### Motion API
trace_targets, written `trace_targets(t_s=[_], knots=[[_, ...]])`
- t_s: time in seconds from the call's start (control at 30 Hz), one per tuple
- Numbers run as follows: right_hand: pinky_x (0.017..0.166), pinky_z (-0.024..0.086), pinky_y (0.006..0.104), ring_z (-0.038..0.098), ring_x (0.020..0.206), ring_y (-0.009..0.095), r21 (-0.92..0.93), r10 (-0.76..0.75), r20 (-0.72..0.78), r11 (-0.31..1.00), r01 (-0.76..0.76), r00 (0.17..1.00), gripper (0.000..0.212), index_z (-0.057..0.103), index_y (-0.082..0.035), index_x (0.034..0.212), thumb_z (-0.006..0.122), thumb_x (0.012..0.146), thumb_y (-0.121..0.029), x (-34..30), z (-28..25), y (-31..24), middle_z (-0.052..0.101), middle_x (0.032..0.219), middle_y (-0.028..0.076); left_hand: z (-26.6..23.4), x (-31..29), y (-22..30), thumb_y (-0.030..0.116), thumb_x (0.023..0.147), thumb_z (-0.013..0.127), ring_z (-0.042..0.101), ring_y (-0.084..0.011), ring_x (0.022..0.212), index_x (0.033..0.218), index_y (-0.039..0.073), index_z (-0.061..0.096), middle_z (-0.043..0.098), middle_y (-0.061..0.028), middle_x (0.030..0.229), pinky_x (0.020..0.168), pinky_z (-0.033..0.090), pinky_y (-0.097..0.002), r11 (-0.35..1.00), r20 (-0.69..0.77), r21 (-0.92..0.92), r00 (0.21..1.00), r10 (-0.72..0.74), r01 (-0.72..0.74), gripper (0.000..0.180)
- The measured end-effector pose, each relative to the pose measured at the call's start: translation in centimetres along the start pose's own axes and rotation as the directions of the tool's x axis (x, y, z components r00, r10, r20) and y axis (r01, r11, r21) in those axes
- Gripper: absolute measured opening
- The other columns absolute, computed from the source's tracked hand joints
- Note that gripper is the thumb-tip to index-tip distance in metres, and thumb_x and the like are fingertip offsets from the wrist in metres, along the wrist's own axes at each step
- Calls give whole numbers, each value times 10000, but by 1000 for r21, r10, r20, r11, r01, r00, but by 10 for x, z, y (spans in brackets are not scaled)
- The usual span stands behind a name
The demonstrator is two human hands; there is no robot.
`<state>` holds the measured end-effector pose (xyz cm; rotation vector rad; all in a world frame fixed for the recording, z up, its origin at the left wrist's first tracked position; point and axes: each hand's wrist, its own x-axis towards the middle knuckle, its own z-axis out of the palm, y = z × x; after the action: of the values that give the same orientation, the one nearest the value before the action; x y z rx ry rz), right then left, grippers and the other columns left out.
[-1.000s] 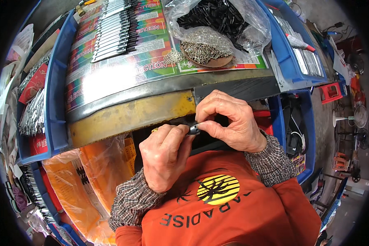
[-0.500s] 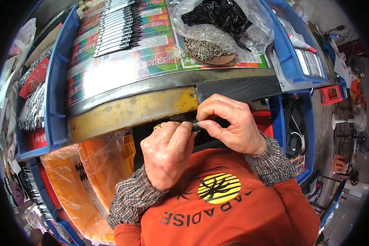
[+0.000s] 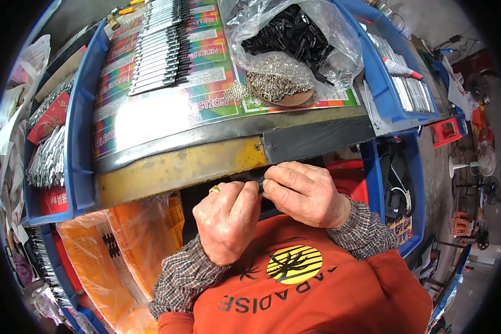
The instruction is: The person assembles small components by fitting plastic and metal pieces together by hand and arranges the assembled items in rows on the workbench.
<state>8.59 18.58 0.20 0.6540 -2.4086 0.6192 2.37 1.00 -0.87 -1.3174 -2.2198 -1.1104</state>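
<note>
My left hand [image 3: 227, 222], with a ring on one finger, is closed and palm down just in front of the bench edge. My right hand [image 3: 306, 193] meets it fingertip to fingertip, also closed in a pinch. Between them shows a bit of a small black piece [image 3: 261, 188]; the fingers hide most of it and its kind cannot be made out. On the bench beyond, a row of slim white and silver strips with black ends [image 3: 156, 53] lies side by side. A clear bag of black plastic parts [image 3: 289, 39] sits right of them, behind a pile of small metal pins [image 3: 278, 86].
The bench's yellow and black front edge [image 3: 183, 169] runs just beyond my hands. Blue bins with metal parts flank it at left [image 3: 80, 122] and right [image 3: 387, 83]. Below stand a plastic-lined orange crate [image 3: 89, 256] and a blue bin with black items [image 3: 420, 189].
My right hand has rolled over and come lower, so its fingers now cover more of the black piece. My left hand stays closed in nearly the same place. The view has shifted slightly.
</note>
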Motion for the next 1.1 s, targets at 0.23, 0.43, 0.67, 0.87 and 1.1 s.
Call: trace_targets(t_s=[0.23,0.43,0.67,0.87,1.1], knots=[[629,505,341,623,700,263,86,235,-79,970,-228,969,152,639,-7,863,715,733,12,18,-19,24,640,811,103,-3,9,-4,13,664,716,573,-233,586,914,24,614,574,-88,739,494,465,-330,1000,24,20,1000,8,-8,270],[714,460,360,573,784,261,-152,337,-168,919,-362,926,150,641,-24,865,714,733,-33,24,-23,62,625,813,76,-5,8,-9,-25,675,728,599,-280,631,898,22,620,602,-116,756,548,475,-359,996,32,4,995,-89,89,253],[771,434,392,516,881,286,-267,376,-128,878,-397,918,230,643,-28,902,745,722,-128,27,-17,77,584,877,87,-5,6,-16,-15,657,733,586,-275,623,903,25,616,583,-105,747,530,469,-359,994,47,31,994,-103,101,275],[775,429,395,501,887,286,-279,386,-96,875,-397,918,249,641,-15,908,750,718,-133,28,-16,78,567,882,97,-5,5,-17,5,647,737,579,-270,621,907,22,609,570,-104,746,520,466,-362,996,45,27,995,-85,84,290],[767,429,392,502,872,289,-271,403,-76,872,-408,912,216,633,-29,877,744,712,-115,29,-15,77,557,857,95,-6,2,-17,1,652,732,576,-271,621,905,24,611,576,-104,762,523,461,-360,995,61,19,993,-101,100,281]])
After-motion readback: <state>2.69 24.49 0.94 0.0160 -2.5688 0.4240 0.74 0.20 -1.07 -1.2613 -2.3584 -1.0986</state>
